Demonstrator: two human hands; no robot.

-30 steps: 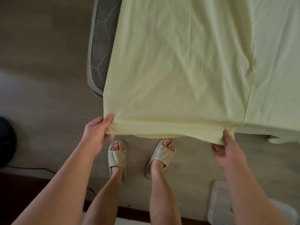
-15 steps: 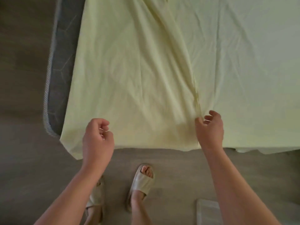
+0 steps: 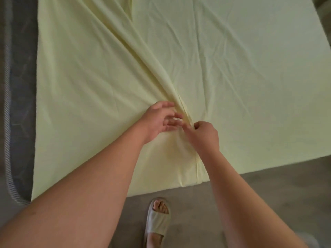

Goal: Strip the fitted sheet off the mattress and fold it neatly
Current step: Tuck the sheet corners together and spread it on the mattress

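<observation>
Near the front edge of the mattress [image 3: 19, 104], about midway along it, I am working both hands at a raised ridge [image 3: 161, 74] in the pale yellow fitted sheet [image 3: 232, 77]. The sheet is lying spread over the mattress top, its near border hanging just past the front edge, and the grey mattress is showing bare along the left edge. The ridge is running diagonally from the far edge down to my hands.

My right hand [image 3: 206, 136] is pinching the seamed edge at the foot of the ridge with curled fingers. My left hand [image 3: 159, 120] is reaching in just beside it with fingers spread and loose, gripping nothing. I cannot tell whether its fingertips are touching the cloth.

I am judging this as the folding stage, with stripping apparently done. The next move is calling for the left hand to take the same edge, so both hands can draw the layer flat and square.
</observation>
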